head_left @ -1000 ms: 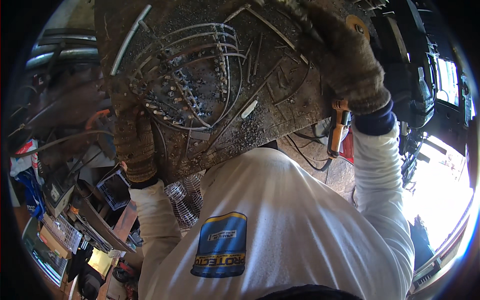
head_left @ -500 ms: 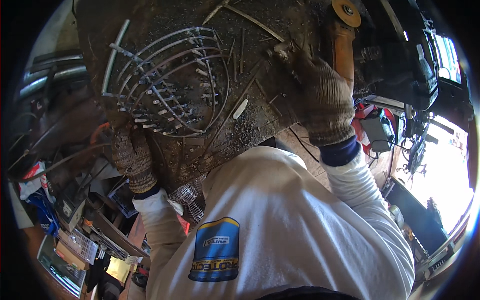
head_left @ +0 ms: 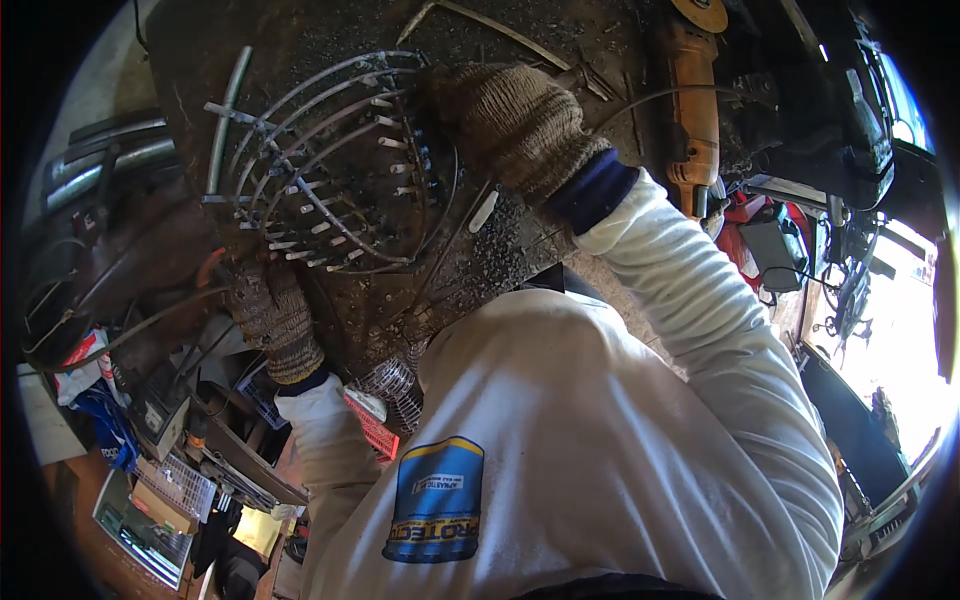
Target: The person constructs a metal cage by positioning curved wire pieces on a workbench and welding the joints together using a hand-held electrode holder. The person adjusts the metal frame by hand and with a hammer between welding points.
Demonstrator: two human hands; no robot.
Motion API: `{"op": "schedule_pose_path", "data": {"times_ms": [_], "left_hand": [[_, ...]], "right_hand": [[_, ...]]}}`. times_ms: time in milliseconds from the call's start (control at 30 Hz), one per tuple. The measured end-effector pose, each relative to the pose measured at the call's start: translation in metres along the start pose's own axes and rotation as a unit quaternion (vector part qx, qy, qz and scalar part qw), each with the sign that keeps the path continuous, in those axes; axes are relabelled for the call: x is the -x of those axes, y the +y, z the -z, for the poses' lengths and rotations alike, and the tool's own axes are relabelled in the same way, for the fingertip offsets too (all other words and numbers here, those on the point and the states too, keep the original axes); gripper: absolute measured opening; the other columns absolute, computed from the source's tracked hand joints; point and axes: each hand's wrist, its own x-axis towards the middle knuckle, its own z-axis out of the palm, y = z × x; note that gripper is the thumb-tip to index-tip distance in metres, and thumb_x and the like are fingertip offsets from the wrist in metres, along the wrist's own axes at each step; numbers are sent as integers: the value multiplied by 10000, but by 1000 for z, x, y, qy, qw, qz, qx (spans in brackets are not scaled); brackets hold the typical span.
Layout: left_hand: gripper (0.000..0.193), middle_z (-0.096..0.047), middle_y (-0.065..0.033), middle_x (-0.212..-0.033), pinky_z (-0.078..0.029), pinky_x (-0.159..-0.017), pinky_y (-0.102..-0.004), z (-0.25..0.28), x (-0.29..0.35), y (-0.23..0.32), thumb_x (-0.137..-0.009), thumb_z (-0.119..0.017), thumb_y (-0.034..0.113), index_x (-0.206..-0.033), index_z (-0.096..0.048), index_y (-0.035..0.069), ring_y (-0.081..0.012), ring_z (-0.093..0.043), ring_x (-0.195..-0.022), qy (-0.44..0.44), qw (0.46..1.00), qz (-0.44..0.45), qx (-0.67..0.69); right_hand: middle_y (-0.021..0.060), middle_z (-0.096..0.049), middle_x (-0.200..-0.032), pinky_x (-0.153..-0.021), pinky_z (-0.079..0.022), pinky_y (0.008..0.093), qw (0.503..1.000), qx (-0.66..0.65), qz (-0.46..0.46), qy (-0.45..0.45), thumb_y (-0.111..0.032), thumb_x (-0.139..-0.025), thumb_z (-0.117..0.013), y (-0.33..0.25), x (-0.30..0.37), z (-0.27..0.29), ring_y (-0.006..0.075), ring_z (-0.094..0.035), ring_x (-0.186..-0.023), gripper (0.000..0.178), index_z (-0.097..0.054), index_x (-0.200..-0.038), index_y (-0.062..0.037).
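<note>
A frame of bent metal rods with short rod pieces along its bars lies on the dark work surface. My left hand, in a brown knitted glove, is at the frame's near left corner; its fingers are lost in shadow. My right hand, gloved the same way, reaches over the frame's right side. Its fingertips are dark and blurred, so what they hold, if anything, cannot be made out. A thin dark cable or rod curves rightward from beside that hand. A straight metal rod lies at the frame's left end.
An orange angle grinder lies right of my right hand. A pale stick and grit are near the frame; a bent metal strip lies beyond it. A wire basket stands by my left forearm. Dark cables run at the left.
My right hand has moved left, from beside the grinder to the frame's right side. The thin curved cable or rod now shows beside it. My left hand stays nearly in place.
</note>
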Motion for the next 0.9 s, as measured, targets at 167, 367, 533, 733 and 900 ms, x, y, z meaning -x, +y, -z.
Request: {"op": "schedule_pose_path", "data": {"times_ms": [167,367,533,733,900], "left_hand": [[288,-693,-124,-1137,-510,-929,-468,5,-3,11,-897,-696,297,-1123,-720,121,-340,-645,-1073,1,999,28,39],[306,-698,-129,-1107,-514,-927,-459,6,-4,18,-883,-717,308,-1114,-719,108,-340,-648,-1055,1,996,70,61],[322,-694,-136,-1113,-509,-932,-470,-1,-6,11,-877,-724,326,-1110,-720,104,-346,-647,-1048,12,985,65,156],[376,-681,-110,-1148,-532,-895,-398,-5,-1,4,-909,-694,289,-1213,-639,75,-265,-659,-1044,14,999,37,27],[381,-694,-115,-1120,-547,-837,-446,-14,7,-20,-909,-663,410,-1137,-710,109,-313,-674,-995,-24,998,13,-63]], "right_hand": [[156,-709,-1049,-831,-563,381,999,-34,-2,-6,-211,-955,-598,1,3,-5,307,-689,-972,327,-651,-1251,-81],[166,-707,-1064,-849,-561,379,998,-57,-9,-10,-218,-955,-611,1,5,-5,308,-686,-991,338,-647,-1253,-62],[175,-705,-1076,-863,-560,378,995,-99,-14,-16,-224,-954,-623,4,8,-8,309,-685,-1006,349,-644,-1254,-47],[180,-702,-1089,-875,-557,373,980,-196,-10,-25,-216,-954,-632,19,12,-10,305,-683,-1017,361,-634,-1262,-30],[175,-699,-1097,-875,-553,365,995,-99,-8,-16,-185,-952,-631,4,5,-4,292,-682,-1014,367,-612,-1280,-19]]}}
